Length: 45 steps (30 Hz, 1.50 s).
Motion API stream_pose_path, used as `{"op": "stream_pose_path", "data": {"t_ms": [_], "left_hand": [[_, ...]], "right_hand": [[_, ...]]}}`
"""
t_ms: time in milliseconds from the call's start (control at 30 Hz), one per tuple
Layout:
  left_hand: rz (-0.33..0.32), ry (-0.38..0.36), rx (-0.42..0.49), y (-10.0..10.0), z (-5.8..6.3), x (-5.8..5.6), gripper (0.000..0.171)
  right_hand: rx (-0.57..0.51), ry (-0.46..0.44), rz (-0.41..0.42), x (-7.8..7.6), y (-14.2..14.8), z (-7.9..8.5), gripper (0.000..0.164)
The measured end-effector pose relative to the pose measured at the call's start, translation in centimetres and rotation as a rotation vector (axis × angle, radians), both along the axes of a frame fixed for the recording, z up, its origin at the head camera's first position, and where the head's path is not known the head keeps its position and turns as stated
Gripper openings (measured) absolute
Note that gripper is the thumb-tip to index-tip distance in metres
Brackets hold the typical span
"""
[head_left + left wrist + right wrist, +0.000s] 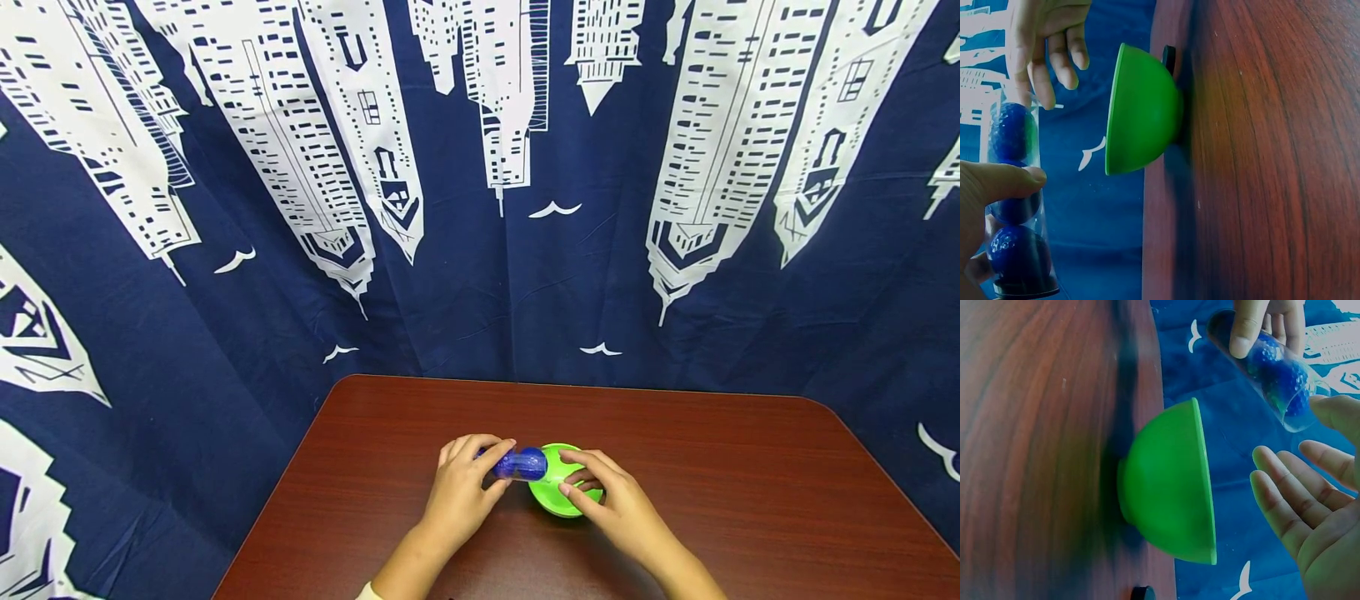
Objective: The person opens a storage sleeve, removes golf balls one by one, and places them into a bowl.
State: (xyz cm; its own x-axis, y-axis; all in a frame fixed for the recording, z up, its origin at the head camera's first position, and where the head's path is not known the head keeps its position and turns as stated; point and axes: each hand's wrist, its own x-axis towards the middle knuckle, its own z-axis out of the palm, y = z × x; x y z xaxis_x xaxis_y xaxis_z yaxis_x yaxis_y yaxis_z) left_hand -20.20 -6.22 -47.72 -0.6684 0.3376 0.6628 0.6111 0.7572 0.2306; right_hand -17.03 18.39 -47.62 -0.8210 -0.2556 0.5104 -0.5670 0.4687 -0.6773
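Observation:
My left hand (463,492) grips a clear plastic tube (1044,256) with blue, textured balls (1019,253) lined up inside. The tube lies nearly level in the head view, and its rimmed end (1297,425) points toward my right hand (611,504). A dark cap or base closes the other end. My right hand has its fingers spread and loosely bent over a green bowl (551,500); one fingertip is right at the tube's rim. The bowl stands upright on the table, below the tube's end, its inside partly hidden by the right hand.
The brown wooden table (360,500) has rounded far corners. A small black disc-like thing (1169,59) is on it beside the bowl, also in the right wrist view. Behind the table hangs a dark blue cloth (465,292) printed with white buildings and birds.

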Motion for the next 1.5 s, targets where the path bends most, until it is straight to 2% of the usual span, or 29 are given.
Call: {"op": "stream_pose_path", "data": {"t_ms": [167, 367, 700, 1200, 1500], "left_hand": [[0.001, 0.047, -0.054, 0.1, 0.14, 0.15, 0.054], [0.0, 0.046, -0.107, 0.19, 0.27, 0.41, 0.054], [-0.004, 0.066, -0.123, 0.2, 0.49, 0.58, 0.057], [-0.007, 0.067, -0.111, 0.13, 0.27, 0.63, 0.051], [-0.006, 0.066, -0.096, 0.28, -0.18, 0.56, 0.051]], "right_hand": [[-0.04, -0.06, 0.025, 0.03, -0.28, -0.32, 0.04], [-0.076, -0.15, 0.021, 0.13, -0.47, -0.51, 0.04], [-0.088, -0.236, 0.021, 0.31, -0.77, -0.84, 0.045], [-0.114, -0.246, 0.005, 0.55, -0.99, -0.64, 0.043], [-0.169, -0.268, 0.015, 0.56, -0.96, -0.65, 0.042]]}}
